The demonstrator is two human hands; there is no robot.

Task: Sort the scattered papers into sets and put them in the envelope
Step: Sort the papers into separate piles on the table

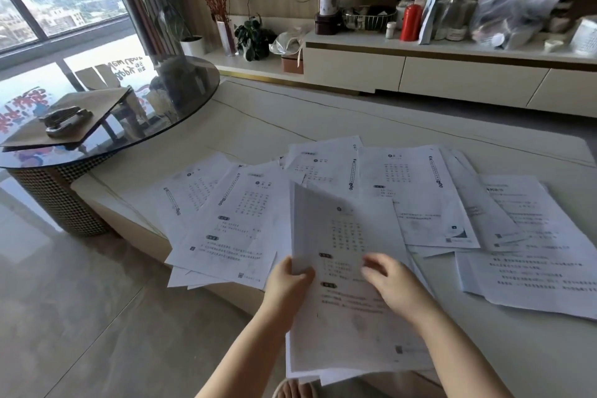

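Pale marble-patterned table top [258, 116] fills the middle of the view, with a window at far left and a long low cabinet [452, 74] along the far wall; on the near part of this table the scattered papers [420, 191] are spread in overlapping fans. One small stack of sheets [342, 307] is held up near the table's near edge; it is pinched at its left edge by the left hand [287, 281], thumb on the printed face, while the right hand [392, 284] is laid over the page with fingers loosely bent, and whether it grips or only steadies the sheet cannot be told.

Such sheets are judged light, thin and floppy; they are likely to slide on one another and to crease if grabbed in the middle, so an edge or corner pinch, with the stack squared against the table, is judged the safer hold. Some sheets at near left overhang the table edge and could be knocked to the floor [80, 300].

What appears to be the brown envelope [74, 116] lies on the round glass table [155, 107] at far left, well apart from the papers; a stapler [66, 119] rests on it and is judged to need lifting off first. Potted plants [252, 39], a red flask [411, 22] and a plastic bag [517, 13] stand far back, out of the way.
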